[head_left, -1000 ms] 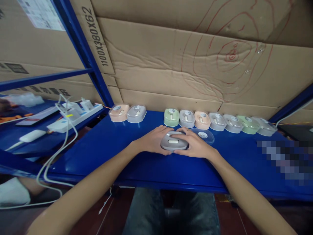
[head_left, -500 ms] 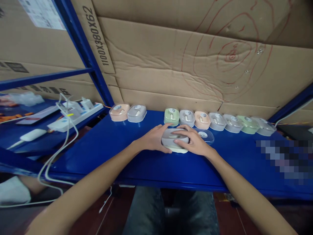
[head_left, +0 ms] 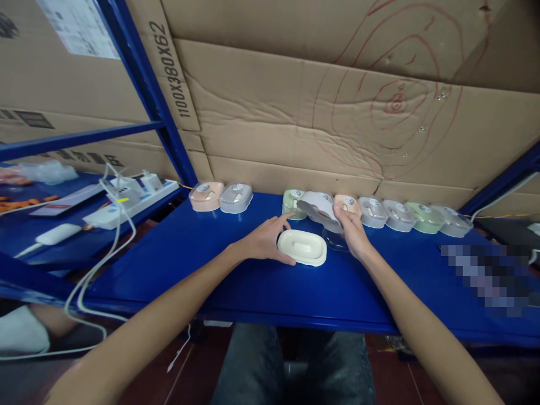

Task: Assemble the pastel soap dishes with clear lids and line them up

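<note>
A white oval base (head_left: 302, 247) with a hollow along its middle rests on the blue table. My left hand (head_left: 268, 241) curves around the base's left end, thumb along the near edge and lower fingers at the far edge, index finger raised. My right hand (head_left: 354, 230) grips a grey shell-shaped cover (head_left: 316, 205) by its right end. The cover is tilted, up beyond the base and apart from it. Below it, a clear plastic lid (head_left: 334, 241) lies on the table, partly hidden by the cover and my right hand.
Along the cardboard wall stand several clear-lidded boxes, among them a peach box (head_left: 206, 197), a grey box (head_left: 236, 198) and a green box (head_left: 426, 217). A power strip (head_left: 126, 205) with white cables sits at left. A pixelated patch covers the table's right side.
My right hand has lifted the grey cover off the white base and moved it up and to the right, baring the base. My left hand has stayed at the base's left end.
</note>
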The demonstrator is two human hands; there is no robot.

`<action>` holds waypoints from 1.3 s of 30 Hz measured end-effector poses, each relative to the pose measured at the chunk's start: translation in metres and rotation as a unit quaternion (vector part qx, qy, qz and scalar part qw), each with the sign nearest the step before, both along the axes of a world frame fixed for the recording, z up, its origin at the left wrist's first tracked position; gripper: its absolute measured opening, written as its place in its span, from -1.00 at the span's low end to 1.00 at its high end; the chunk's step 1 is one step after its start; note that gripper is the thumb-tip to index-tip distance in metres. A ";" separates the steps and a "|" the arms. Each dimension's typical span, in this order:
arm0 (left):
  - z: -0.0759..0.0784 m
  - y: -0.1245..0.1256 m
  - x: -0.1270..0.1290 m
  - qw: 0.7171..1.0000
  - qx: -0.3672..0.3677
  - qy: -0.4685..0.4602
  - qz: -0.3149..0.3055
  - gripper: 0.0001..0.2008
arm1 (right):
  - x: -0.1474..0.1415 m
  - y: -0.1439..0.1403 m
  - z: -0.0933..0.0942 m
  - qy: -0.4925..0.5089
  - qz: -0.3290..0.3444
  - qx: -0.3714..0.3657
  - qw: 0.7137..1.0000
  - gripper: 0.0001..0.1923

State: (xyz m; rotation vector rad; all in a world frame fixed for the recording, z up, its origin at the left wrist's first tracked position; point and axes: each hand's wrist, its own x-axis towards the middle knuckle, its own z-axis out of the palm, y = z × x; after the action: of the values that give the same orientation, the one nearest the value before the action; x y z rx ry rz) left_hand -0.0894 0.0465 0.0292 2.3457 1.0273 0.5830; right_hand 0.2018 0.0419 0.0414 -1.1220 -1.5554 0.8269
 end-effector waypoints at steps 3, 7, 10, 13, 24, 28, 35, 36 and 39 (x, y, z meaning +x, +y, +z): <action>0.003 -0.001 0.000 1.000 0.002 0.009 -0.005 0.37 | -0.001 0.001 -0.004 0.030 0.013 -0.027 0.999 -0.32; 0.009 -0.003 -0.002 1.000 -0.005 0.019 -0.021 0.30 | -0.003 0.000 -0.002 0.009 0.017 -0.004 1.000 -0.32; 0.013 -0.002 -0.005 0.999 -0.016 0.030 -0.031 0.19 | -0.003 -0.006 0.004 -0.071 0.016 0.086 0.994 -0.31; 0.016 0.001 -0.009 0.999 -0.012 0.037 -0.033 0.09 | -0.004 -0.015 0.008 -0.175 0.034 0.189 0.966 -0.44; 0.013 0.011 -0.028 0.999 -0.014 -0.003 -0.037 0.51 | -0.019 -0.035 0.001 -0.365 0.121 0.232 0.893 -0.54; 0.017 0.008 -0.024 0.999 -0.002 -0.027 -0.042 0.45 | -0.020 -0.036 0.001 -0.397 0.132 0.248 0.874 -0.53; 0.018 -0.002 -0.012 0.999 0.005 0.009 -0.045 0.20 | -0.024 -0.037 -0.001 -0.411 0.147 0.255 0.863 -0.47; 0.016 -0.002 -0.012 0.999 0.007 0.011 -0.041 0.17 | -0.025 -0.037 -0.001 -0.411 0.146 0.256 0.863 -0.48; 0.013 0.000 -0.011 0.999 0.016 0.009 -0.044 0.10 | -0.027 -0.036 -0.002 -0.414 0.147 0.260 0.860 -0.49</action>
State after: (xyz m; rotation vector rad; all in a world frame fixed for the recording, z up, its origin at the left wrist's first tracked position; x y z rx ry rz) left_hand -0.1000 0.0460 0.0420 2.4143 0.9234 0.5488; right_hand 0.1751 0.0054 0.0396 -0.8650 -2.5204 0.0234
